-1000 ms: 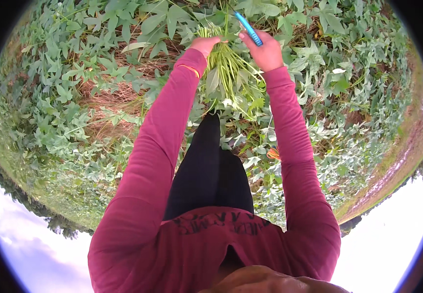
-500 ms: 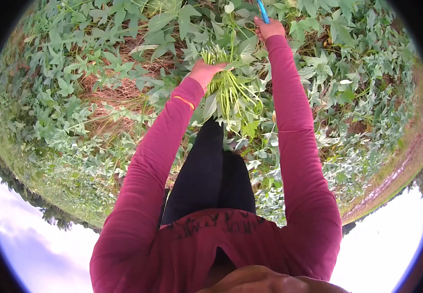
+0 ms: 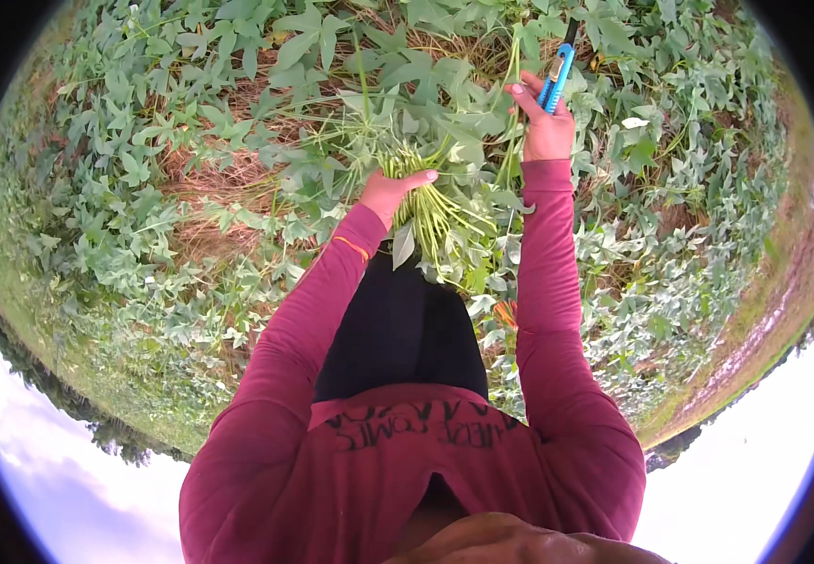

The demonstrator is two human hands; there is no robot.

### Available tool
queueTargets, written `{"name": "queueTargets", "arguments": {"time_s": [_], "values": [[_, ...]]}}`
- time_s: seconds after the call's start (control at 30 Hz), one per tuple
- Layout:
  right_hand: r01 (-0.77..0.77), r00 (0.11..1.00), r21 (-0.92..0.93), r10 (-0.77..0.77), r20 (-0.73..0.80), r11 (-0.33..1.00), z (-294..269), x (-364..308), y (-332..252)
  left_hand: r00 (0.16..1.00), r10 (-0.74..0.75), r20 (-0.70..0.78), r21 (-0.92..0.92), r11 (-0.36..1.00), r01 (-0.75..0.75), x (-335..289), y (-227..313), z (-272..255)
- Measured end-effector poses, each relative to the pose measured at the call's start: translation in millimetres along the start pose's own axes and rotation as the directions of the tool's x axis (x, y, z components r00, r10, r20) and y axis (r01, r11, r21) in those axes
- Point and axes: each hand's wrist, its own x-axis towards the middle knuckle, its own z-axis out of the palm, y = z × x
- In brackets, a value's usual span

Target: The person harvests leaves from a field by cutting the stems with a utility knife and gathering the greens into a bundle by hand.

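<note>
My left hand (image 3: 391,191) is wrapped around a thick bundle of green leafy vine stems (image 3: 440,221). The cut ends of the bundle fan out toward me, and its leaves spread away on the far side. Farther out and to the right, my right hand (image 3: 545,127) grips a blue utility knife (image 3: 555,80), its dark tip pointing away from me. Between the thumb and fingertips of that same hand runs a long green vine stem (image 3: 514,66); whether it is still attached to a plant cannot be made out.
Lobed green vine leaves (image 3: 106,188) cover the ground all around. Dry brown straw (image 3: 210,179) shows through at the left. A small orange-red object (image 3: 507,313) lies beside my right forearm. At the right edge runs a bare strip of ground (image 3: 755,348).
My right hand has come back toward me, bringing the knife fully into view with a stem at its fingertips. My left hand and the bundle have shifted slightly nearer.
</note>
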Motion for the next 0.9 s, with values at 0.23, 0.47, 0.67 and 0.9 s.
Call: {"name": "queueTargets", "arguments": {"time_s": [0.23,0.47,0.67,0.9], "values": [[0.721,0.69,-0.522,-0.405,0.6,0.456,11,-91,-20,0.991,0.048,0.124,-0.362,0.932,0.0,-24,29,20],[0.747,0.593,-0.347,-0.335,0.732,0.567,27,-111,-28,0.974,0.098,0.205,-0.462,0.887,0.008,-40,41,12],[0.866,0.443,-0.356,-0.209,0.872,0.351,77,-117,-33,0.807,0.56,0.187,-0.244,0.822,-0.514,-46,38,-37],[0.742,0.409,-0.187,-0.214,0.887,0.643,169,-27,-46,0.951,0.187,-0.246,-0.181,0.955,-0.235,-48,68,-70]]}}
